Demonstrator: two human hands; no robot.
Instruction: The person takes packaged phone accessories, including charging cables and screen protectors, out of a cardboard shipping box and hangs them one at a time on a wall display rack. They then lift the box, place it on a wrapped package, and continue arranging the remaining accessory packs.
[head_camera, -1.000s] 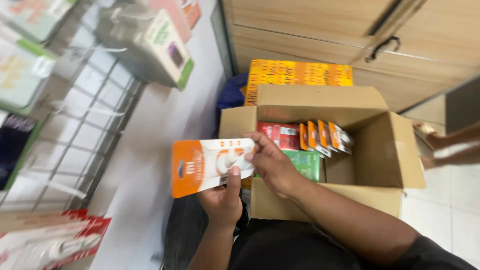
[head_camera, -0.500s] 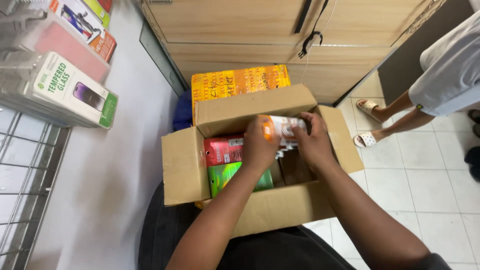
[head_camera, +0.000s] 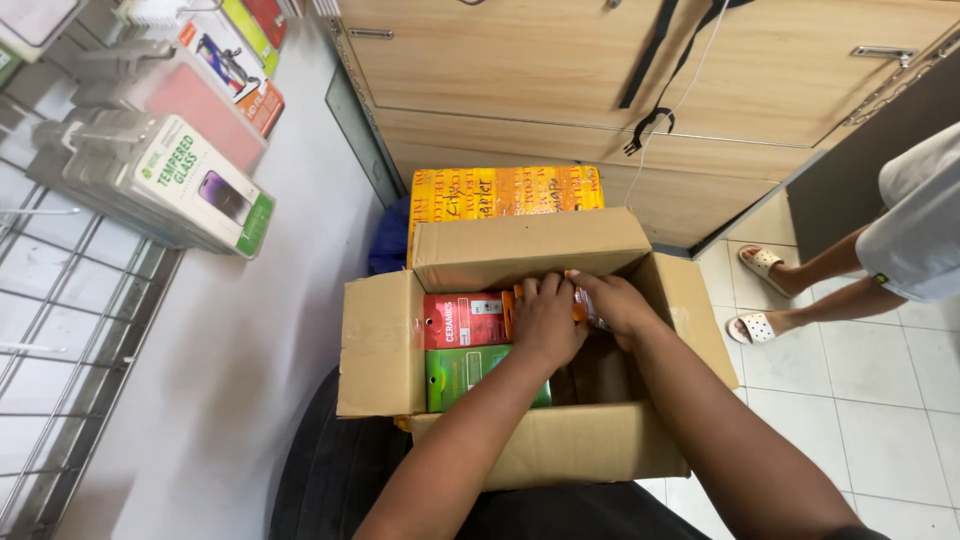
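An open cardboard box (head_camera: 380, 345) rests on my lap. Both hands are down inside it. My left hand (head_camera: 545, 320) and my right hand (head_camera: 612, 303) are closed around orange packets (head_camera: 578, 305) standing at the back of the box, mostly hidden by my fingers. A red flat package (head_camera: 465, 320) and a green flat package (head_camera: 462, 372) lie in the box's left part, beside my left hand.
A yellow-orange taped carton (head_camera: 500, 192) stands behind the box, against wooden drawers (head_camera: 560, 70). Packaged phone accessories hang on a wire grid rack (head_camera: 190, 180) at the left. A person in sandals (head_camera: 760, 295) stands on the tiled floor at the right.
A second ago I held an orange-and-white packet above the box's left side. Both hands have since gone down into the box with it, and my view has swung right.
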